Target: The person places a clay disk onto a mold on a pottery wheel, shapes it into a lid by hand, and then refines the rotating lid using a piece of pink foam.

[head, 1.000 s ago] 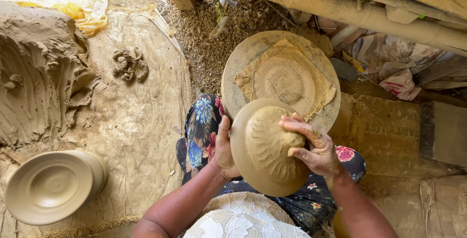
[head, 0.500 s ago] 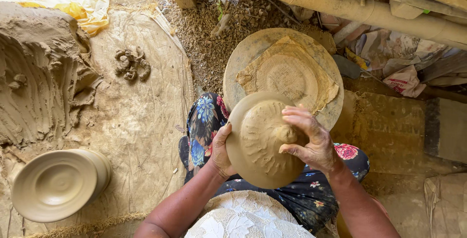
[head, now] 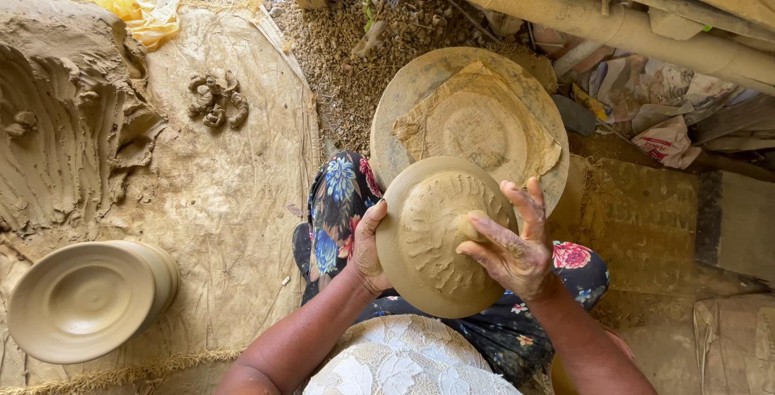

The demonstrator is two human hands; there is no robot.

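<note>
A round, wet clay lid [head: 436, 238] with finger ridges and a small knob in its middle is held above my lap. My left hand [head: 370, 248] grips its left rim. My right hand [head: 513, 242] lies across its right side, with fingers pinching the knob. Just behind the lid sits a round clay wheel disc [head: 404, 100] with a creased clay-stained cloth [head: 476, 125] lying on it.
A stack of finished clay lids [head: 89, 298] stands at the lower left on a mud-smeared sheet [head: 226, 193]. A large mound of raw clay [head: 60, 121] fills the left. Small clay scraps [head: 214, 98] lie on the sheet. Gravel, a pipe [head: 581, 12] and rags are behind.
The lid has tipped, so its ridged top now faces me more squarely. My right fingers have shifted onto the knob in its middle.
</note>
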